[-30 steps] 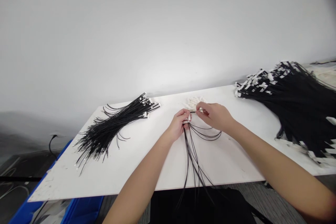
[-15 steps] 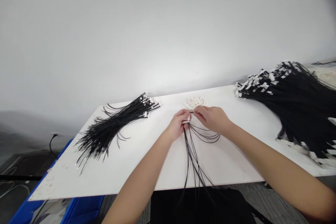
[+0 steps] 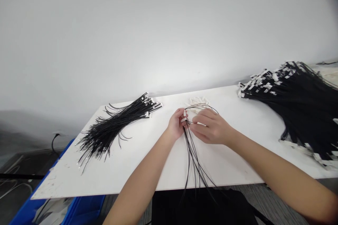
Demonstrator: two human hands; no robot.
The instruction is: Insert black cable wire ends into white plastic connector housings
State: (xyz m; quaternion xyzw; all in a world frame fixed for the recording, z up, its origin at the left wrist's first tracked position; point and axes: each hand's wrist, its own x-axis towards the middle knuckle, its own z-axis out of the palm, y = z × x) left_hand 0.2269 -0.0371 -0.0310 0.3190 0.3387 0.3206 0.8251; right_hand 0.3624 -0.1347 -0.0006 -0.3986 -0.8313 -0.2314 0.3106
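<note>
My left hand (image 3: 177, 123) is closed around a white connector (image 3: 184, 120) at the end of several thin black wires (image 3: 194, 158). The wires hang down over the table's front edge. Close beside it, my right hand (image 3: 208, 126) has its fingers curled and pinched near the wires just right of the connector. Some wires arch above the right hand. What lies between its fingertips is partly hidden, and I cannot make it out. Behind both hands lies a small pile of white connector housings (image 3: 198, 101).
On the left of the white table (image 3: 142, 168) lies a bundle of black wires (image 3: 113, 130) with white ends. A larger heap of black cables (image 3: 295, 102) covers the right side. Blue bins (image 3: 83, 209) stand below the left edge, and a grey wall rises behind.
My right hand has moved down from beside the left fingertips to just right of the connector. Wires that looped below it now arch above it. The left hand has shifted slightly left.
</note>
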